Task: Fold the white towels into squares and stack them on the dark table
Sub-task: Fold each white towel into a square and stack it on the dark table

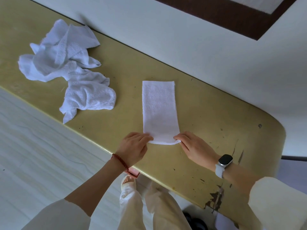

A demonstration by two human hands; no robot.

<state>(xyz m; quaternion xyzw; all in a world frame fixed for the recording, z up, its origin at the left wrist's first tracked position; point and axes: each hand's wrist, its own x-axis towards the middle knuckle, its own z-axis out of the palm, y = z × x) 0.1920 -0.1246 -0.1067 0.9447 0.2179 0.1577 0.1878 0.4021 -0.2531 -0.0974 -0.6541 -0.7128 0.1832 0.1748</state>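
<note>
Now both hands — left (133,147), right (193,147) — pinch the towel's (159,112) near corners; its long axis runs straight away across the tabletop (207,117) (crumpled pile (66,67) far left of it).

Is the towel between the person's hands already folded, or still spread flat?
Folded, into a long strip: the towel shows a rounded doubled edge at its near end, where the left hand and right hand pinch its corners. Not yet square.

One folded towel (159,112), one heap of crumpled towels (66,67), two hands, one table (207,117)
</note>
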